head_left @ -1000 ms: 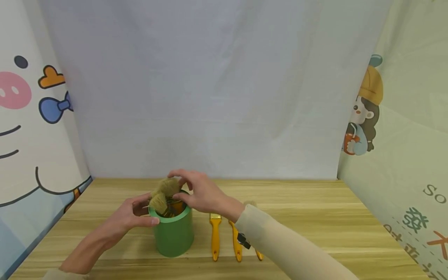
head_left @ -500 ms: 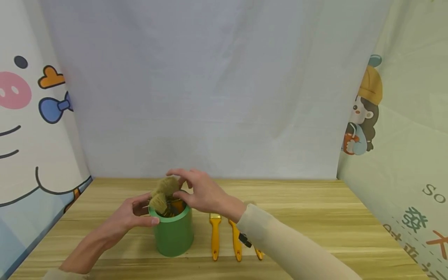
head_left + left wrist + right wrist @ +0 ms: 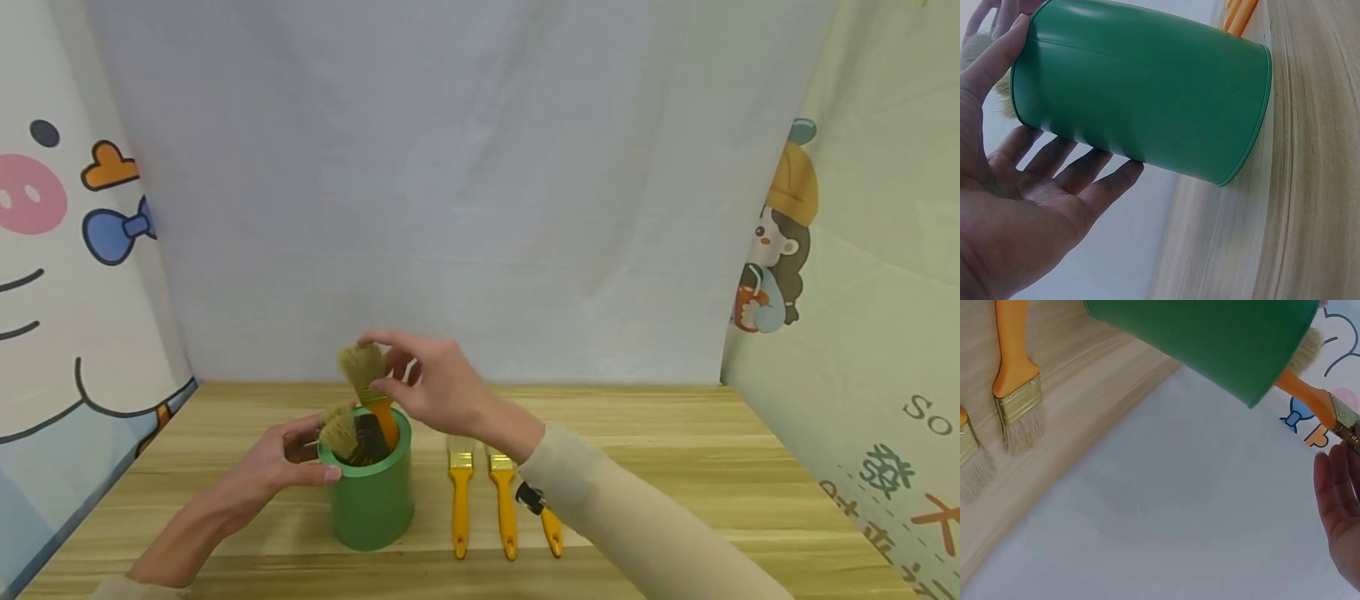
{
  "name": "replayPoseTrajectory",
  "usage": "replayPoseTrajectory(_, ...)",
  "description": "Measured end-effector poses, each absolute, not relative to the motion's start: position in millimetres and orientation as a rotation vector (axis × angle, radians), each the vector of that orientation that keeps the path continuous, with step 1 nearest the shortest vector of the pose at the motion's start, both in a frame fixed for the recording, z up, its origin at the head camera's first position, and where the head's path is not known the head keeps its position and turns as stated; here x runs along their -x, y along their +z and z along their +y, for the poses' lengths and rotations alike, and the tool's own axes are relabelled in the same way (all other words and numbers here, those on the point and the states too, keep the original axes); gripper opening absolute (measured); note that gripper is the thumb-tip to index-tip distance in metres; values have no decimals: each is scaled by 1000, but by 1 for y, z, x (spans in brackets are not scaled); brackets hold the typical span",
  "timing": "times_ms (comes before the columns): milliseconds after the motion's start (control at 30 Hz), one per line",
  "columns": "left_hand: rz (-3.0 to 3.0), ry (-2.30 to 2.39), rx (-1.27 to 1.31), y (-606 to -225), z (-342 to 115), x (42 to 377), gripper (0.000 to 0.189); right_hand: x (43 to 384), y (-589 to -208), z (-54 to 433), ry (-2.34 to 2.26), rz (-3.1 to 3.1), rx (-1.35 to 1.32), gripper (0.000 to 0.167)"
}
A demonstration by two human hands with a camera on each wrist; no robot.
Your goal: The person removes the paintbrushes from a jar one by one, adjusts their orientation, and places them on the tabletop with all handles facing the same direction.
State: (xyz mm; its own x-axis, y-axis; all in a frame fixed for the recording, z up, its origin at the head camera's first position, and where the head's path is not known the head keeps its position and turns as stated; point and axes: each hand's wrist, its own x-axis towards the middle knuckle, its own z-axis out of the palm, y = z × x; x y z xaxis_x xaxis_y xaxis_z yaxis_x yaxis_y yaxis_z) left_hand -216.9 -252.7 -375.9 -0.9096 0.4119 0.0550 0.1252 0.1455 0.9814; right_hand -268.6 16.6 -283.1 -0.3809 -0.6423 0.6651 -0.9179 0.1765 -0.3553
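A green cylindrical pot [image 3: 372, 512] stands upright on the wooden table. My left hand [image 3: 279, 460] holds it from the left, thumb at the rim and fingers along its far side; the left wrist view shows those fingertips against the pot wall [image 3: 1141, 87]. Above the pot, my right hand [image 3: 442, 379] pinches a paintbrush [image 3: 383, 417] near its metal band, bristles up. That brush's orange handle [image 3: 1304, 394] still reaches down inside the rim. Another brush's bristles [image 3: 340, 433] lean out at the pot's left; its lower part is hidden inside.
Right of the pot, three yellow-handled paintbrushes lie in a row: a left one [image 3: 461, 504], a middle one [image 3: 506, 508] and a right one [image 3: 552, 533], partly under my right sleeve. A pale cloth [image 3: 480, 208] hangs behind the table [image 3: 675, 483].
My right hand has risen, drawing one paintbrush partly up out of the pot, apart from the other brush's bristles. The left hand and the pot have stayed in place.
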Motion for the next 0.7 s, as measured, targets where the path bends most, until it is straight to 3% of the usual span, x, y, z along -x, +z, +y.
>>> replayPoseTrajectory(700, 2170, 1845, -554, -375, -251, 215, 77, 262, -246, 37, 1320, -2033, -1362, 47)
